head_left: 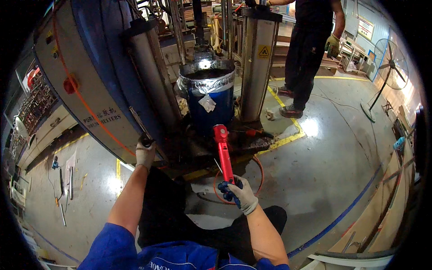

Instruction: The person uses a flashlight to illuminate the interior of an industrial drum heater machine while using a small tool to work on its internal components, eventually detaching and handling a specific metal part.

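Observation:
My right hand [240,194], in a pale work glove with blue on it, grips a long red cylindrical tool [225,157] with a swivel head, pointing away from me toward the blue drum [208,108]. My left hand [146,155], also gloved, is closed around a dark object with a slim metal bar [135,118] above it, beside the blue machine cabinet [101,90]; what the object is I cannot make out. The drum has a foil-like liner over its rim and stands between two metal columns [254,72] on a dark, grimy base.
Another person [301,67] stands right of the columns with a gloved hand lowered. A standing fan [389,65] is farther right. An orange hose [261,175] loops on the floor near my right hand. Metal rods [70,182] lie on the floor at left. Pale panels [382,202] are at right.

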`<state>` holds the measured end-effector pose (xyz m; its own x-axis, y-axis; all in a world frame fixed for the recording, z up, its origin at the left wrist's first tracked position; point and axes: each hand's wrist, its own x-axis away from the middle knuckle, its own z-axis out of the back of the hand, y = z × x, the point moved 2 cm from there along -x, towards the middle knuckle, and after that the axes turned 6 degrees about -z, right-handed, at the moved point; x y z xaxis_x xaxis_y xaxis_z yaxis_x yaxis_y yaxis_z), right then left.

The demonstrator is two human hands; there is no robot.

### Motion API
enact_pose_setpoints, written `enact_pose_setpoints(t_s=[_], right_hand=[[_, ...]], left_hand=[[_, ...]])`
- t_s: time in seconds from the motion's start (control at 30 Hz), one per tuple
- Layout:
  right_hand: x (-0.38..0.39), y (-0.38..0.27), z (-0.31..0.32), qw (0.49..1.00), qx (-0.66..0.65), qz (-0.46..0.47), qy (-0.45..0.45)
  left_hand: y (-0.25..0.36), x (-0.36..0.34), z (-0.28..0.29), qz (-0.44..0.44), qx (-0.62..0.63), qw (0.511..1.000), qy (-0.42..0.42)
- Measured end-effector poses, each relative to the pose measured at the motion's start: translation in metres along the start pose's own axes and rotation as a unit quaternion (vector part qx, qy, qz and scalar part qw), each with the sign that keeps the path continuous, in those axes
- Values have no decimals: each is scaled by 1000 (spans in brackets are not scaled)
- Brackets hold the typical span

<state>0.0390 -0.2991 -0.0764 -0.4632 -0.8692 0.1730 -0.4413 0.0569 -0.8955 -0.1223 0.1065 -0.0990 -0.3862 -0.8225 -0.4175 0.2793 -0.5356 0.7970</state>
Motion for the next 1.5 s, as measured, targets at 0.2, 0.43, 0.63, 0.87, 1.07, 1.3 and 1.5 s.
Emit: enact_pose_setpoints(t_s=[0.2,0.43,0.63,0.87,1.07,1.3,1.5], right_hand=[[-1,3,2,1000,10,-8,8],[0,-2,-1,1000,5,-9,7],[-1,2,1,1000,-9,-11,0],[0,5,1,999,-31,-34,9],[-1,6,3,1000,-7,1,13],[1,1,1,1000,-6,-12,-2],[0,4,6,1000,9,4,2]], left_hand=[[-3,-1,-3,-5,-4,1000,-16],[15,3,-2,-6,-46,999,1],[21,6,-1,-6,-24,1000,3],[13,3,0,14,-18,1000,-20],[12,2,-1,-7,-29,1000,-5],[11,3,-1,5,-39,999,-8],[20,6,-3,16,-42,999,-10]])
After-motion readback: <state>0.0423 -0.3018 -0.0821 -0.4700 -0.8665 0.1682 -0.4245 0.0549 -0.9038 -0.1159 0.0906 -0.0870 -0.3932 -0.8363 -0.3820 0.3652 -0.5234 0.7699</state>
